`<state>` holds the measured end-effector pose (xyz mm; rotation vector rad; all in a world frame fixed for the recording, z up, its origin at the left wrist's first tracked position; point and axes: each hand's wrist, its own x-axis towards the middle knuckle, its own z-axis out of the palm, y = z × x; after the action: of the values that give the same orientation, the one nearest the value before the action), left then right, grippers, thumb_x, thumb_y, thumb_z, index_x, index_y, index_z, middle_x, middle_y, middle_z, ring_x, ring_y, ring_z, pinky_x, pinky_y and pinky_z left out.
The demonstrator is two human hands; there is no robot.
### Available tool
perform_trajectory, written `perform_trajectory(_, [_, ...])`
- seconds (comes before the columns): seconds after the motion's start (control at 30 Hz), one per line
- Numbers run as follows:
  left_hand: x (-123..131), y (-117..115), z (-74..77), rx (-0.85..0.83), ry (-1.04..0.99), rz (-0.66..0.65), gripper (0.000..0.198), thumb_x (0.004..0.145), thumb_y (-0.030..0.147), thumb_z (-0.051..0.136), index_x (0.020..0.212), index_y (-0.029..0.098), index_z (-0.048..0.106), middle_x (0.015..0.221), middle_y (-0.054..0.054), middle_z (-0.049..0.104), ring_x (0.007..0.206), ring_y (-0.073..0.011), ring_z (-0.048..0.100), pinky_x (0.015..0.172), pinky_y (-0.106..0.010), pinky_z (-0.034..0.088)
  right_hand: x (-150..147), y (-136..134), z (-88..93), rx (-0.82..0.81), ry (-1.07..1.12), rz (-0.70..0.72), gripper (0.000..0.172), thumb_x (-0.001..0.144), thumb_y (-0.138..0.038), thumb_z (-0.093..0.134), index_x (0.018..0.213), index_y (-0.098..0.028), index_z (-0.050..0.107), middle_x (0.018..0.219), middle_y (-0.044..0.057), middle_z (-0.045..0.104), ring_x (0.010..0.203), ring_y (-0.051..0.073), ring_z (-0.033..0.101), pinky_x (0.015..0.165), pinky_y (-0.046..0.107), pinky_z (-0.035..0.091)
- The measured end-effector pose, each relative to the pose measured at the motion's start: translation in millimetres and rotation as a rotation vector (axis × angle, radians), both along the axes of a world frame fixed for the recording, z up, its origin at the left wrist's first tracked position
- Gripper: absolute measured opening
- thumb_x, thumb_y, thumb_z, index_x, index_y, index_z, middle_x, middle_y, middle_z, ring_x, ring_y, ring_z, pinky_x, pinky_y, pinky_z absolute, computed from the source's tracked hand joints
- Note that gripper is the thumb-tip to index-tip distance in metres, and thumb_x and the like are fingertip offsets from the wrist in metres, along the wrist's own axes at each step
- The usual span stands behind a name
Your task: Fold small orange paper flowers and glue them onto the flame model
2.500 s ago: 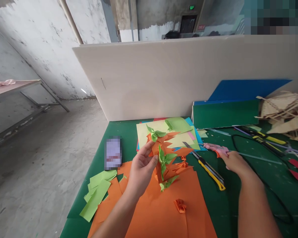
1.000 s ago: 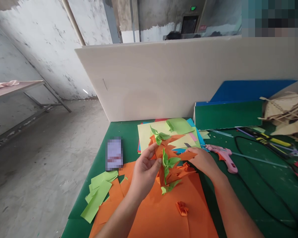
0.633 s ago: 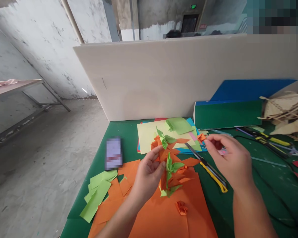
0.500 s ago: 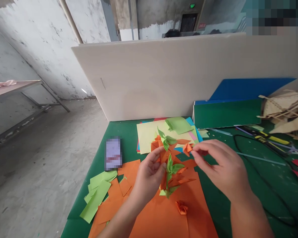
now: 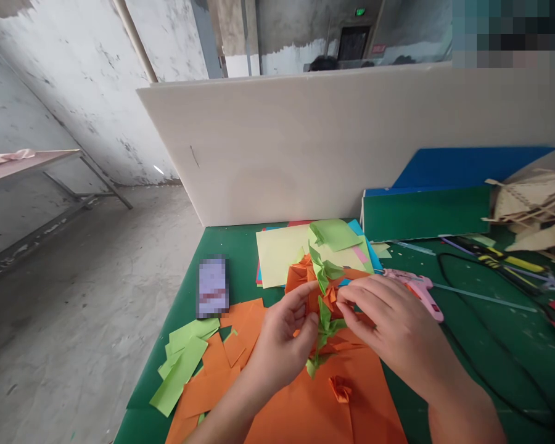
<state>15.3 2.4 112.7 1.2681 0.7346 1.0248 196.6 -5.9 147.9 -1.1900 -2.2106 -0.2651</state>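
Left hand (image 5: 284,338) holds the model (image 5: 300,277), leaves (image 5: 324,271) fitted; right hand (image 5: 398,327) pinches a bud (image 5: 329,300) (seemingly against it, view partly blocked); a second bud (image 5: 340,390) lies unfitted.

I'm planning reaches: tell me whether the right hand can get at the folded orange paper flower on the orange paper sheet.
Likely yes: nothing covers the flower, though the right hand is occupied at a small folded orange paper piece.

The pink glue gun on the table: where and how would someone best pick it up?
Probably take the glue gun by its handle, from the near right: the handle slants that way, while the front end points left towards the coloured papers. The right hand hides part of it.
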Motion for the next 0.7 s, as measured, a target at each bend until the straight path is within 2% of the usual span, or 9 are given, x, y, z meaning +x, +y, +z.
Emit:
perform_trajectory(0.17, [0.1,-1.5,-1.1,-0.045,0.040,0.044,0.043,0.084,0.028,0.067,0.125,0.022,0.057,0.119,-0.011,0.066,0.109,-0.0238,0.063,0.094,-0.035,0.052,-0.6,0.2,-1.8,-0.082,0.085,0.024,0.009,0.091,-0.011,0.052,0.088,-0.020,0.052,0.082,0.003,0.061,0.080,0.017,0.056,0.071,0.031,0.042])
perform_trajectory(0.3, [2.3,-1.6,-1.3,-0.027,0.069,0.062,0.035,0.087,0.024,0.062,0.121,0.021,0.059,0.111,-0.009,0.069,0.102,-0.0200,0.065,0.088,-0.030,0.053,-1.8,-0.1,-2.9,-0.152,0.127,0.051,0.011,0.091,-0.011,0.051,0.085,-0.020,0.050,0.081,0.002,0.059,0.078,0.016,0.054,0.071,0.030,0.042])
perform_trajectory(0.43, [3.1,-1.6,1.5,0.004,0.122,0.076,0.033,0.086,0.020,0.061,0.119,0.021,0.060,0.106,-0.007,0.070,0.097,-0.0176,0.065,0.082,-0.026,0.053,-4.5,-0.3,-4.2,-0.092,0.110,0.046,0.010,0.090,-0.010,0.052,0.086,-0.020,0.052,0.081,0.003,0.060,0.078,0.017,0.055,0.070,0.031,0.043])
perform_trajectory(0.57, [3.6,-1.0,2.2,-0.030,0.169,0.113,0.035,0.082,0.028,0.068,0.115,0.018,0.062,0.097,-0.008,0.070,0.092,-0.0196,0.065,0.078,-0.028,0.053,-8.7,-1.1,-5.2,-0.049,0.081,0.012,0.009,0.089,-0.011,0.052,0.085,-0.018,0.054,0.079,0.004,0.060,0.078,0.018,0.056,0.070,0.032,0.043])
perform_trajectory(0.7, [4.7,1.0,1.9,-0.074,0.105,0.145,0.028,0.081,0.033,0.070,0.103,0.017,0.063,0.089,-0.006,0.068,0.082,-0.0163,0.063,0.074,-0.026,0.052,-13.3,-2.5,-5.1,-0.046,0.067,-0.007,0.012,0.089,-0.012,0.050,0.081,-0.019,0.054,0.075,0.003,0.059,0.075,0.018,0.056,0.068,0.032,0.043])
